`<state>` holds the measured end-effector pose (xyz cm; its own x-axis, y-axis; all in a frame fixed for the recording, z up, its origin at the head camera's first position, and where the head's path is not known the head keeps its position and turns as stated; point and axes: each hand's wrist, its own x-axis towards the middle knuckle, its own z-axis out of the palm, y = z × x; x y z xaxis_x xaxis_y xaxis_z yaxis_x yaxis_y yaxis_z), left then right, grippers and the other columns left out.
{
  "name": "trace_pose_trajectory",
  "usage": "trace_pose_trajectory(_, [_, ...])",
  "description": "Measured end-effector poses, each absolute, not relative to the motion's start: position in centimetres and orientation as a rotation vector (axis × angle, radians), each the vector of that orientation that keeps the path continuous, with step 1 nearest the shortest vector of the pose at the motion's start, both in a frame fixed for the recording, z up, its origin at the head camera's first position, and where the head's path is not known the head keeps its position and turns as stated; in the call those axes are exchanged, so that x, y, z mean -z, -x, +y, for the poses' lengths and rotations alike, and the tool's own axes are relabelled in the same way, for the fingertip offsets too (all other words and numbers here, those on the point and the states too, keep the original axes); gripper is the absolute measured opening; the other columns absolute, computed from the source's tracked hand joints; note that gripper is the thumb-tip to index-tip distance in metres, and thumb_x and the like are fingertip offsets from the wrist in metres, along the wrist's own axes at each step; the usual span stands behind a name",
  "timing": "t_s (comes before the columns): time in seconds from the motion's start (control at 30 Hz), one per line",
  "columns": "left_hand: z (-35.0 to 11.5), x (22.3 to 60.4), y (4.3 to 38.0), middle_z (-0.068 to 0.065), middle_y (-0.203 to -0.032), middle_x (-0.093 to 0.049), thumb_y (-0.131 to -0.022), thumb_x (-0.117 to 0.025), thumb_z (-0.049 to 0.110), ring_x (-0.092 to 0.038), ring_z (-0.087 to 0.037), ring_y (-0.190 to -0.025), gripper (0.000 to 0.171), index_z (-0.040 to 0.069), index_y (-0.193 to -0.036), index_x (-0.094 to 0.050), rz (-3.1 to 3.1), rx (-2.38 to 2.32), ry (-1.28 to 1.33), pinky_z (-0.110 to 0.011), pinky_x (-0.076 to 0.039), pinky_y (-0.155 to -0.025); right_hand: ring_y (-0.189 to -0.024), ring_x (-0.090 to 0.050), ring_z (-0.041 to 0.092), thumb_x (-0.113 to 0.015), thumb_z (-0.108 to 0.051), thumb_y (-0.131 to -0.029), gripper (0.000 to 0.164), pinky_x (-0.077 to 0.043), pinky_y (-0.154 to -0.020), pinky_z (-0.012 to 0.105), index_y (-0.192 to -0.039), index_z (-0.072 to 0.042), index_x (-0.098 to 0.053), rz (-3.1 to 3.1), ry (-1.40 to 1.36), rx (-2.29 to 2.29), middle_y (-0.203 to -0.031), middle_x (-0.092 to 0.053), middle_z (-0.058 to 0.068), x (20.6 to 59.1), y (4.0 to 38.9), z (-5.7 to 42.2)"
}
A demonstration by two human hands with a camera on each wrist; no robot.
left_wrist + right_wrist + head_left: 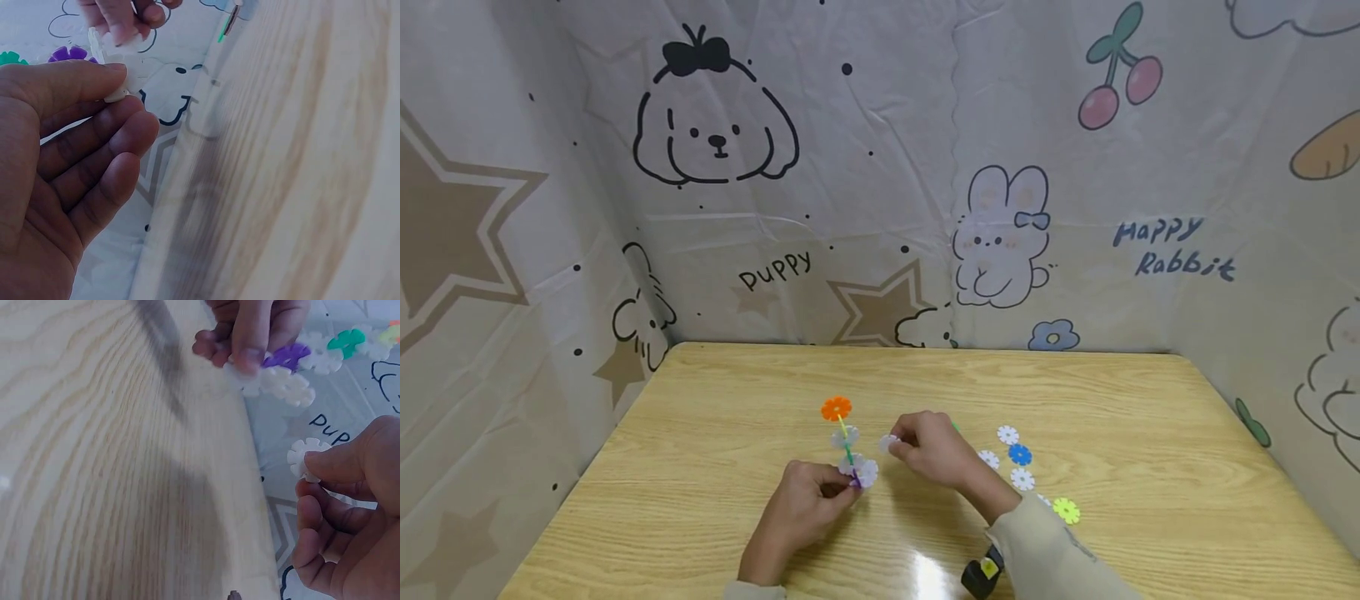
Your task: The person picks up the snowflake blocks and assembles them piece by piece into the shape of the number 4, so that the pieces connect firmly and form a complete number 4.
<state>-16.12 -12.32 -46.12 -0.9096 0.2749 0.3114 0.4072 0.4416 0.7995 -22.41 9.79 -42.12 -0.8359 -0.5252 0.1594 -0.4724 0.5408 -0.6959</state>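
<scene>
My left hand (805,504) pinches the lower end of a chain of interlocking snowflake discs between thumb and fingers. The chain rises from a purple disc (289,357) through white discs and a green disc (345,344) to an orange disc (836,408) at the top. Another white disc (292,395) juts out sideways near the held end. To the right, my right hand (936,450) grips a single white snowflake disc (297,459) by its edge, a short way apart from the chain. Both hands are above the wooden table (700,400).
Loose discs lie right of my right forearm, among them a blue disc (1019,454), a yellow-green disc (1066,511) and several white ones. Near the right sleeve is a black object (981,575) with a yellow patch. A printed cloth (880,208) hangs behind the table.
</scene>
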Motion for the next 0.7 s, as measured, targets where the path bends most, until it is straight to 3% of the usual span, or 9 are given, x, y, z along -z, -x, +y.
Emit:
trace_pose_trajectory(0.2, [-12.4, 46.0, 16.1, -0.001, -0.082, -0.075, -0.086, -0.076, 0.004, -0.069, -0.007, -0.073, 0.004, 0.001, -0.085, -0.080, -2.553, 1.460, 0.616, -0.024, -0.056, -0.065, -0.055, -0.047, 0.006, -0.065, -0.006, -0.095, 0.011, -0.042, -0.051, 0.025, -0.085, -0.007, -0.069, 2.651, 0.884, 1.222, -0.067, -0.061, -0.001, 41.3, 21.7, 10.0])
trace_pose_trajectory(0.5, [-12.4, 46.0, 16.2, -0.002, -0.083, -0.075, -0.086, -0.076, 0.004, -0.069, -0.007, -0.073, 0.004, 0.002, -0.086, -0.080, -2.536, 1.468, 0.631, -0.024, -0.056, -0.065, -0.058, -0.048, 0.006, -0.064, -0.005, -0.096, 0.011, -0.043, -0.053, 0.026, -0.086, -0.006, -0.070, 2.620, 0.937, 1.233, -0.068, -0.059, -0.006, 40.7, 21.1, 9.9])
trace_pose_trajectory(0.7, [-12.3, 46.0, 16.1, 0.000, -0.082, -0.075, -0.085, -0.076, 0.002, -0.068, -0.006, -0.073, 0.004, 0.002, -0.085, -0.080, -2.540, 1.458, 0.627, -0.025, -0.056, -0.065, -0.059, -0.049, 0.008, -0.064, -0.003, -0.096, 0.011, -0.042, -0.053, 0.025, -0.086, -0.005, -0.070, 2.596, 0.985, 1.235, -0.069, -0.060, -0.002, 40.5, 20.8, 9.9])
